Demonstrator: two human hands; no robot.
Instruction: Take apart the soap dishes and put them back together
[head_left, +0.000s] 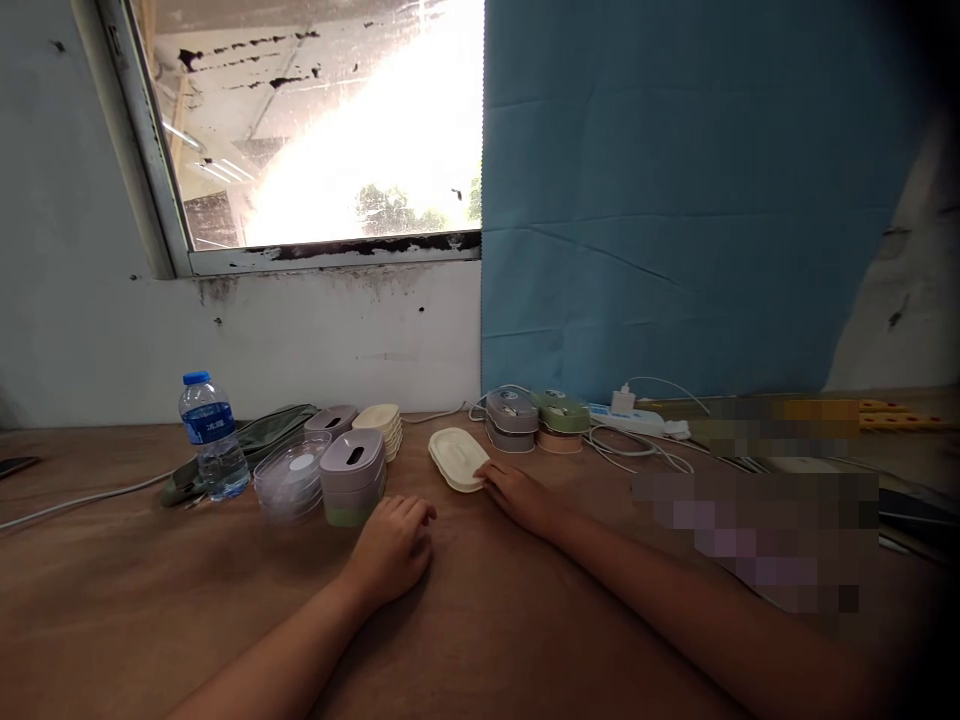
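Note:
My right hand (525, 497) grips the near right edge of a cream oval plastic lid (456, 460), which appears tilted near the middle of the table. My left hand (397, 545) rests on the table, loosely curled, with a gap between thumb and fingers and nothing visible in it. Just beyond it stands a stack of lilac containers (352, 480) with a green one at the bottom. Left of that is a pile of clear plastic lids (291, 482). Behind them are several stacked cream lids (381, 425) and another lilac container (330, 418).
A water bottle (215, 440) stands at the left by a dark green pouch (281, 438). Toward the back right sit a grey lunch box (512, 420) and a green-topped one (564, 420). Beside them lie a white power strip (626, 418) and loose cables (652, 455).

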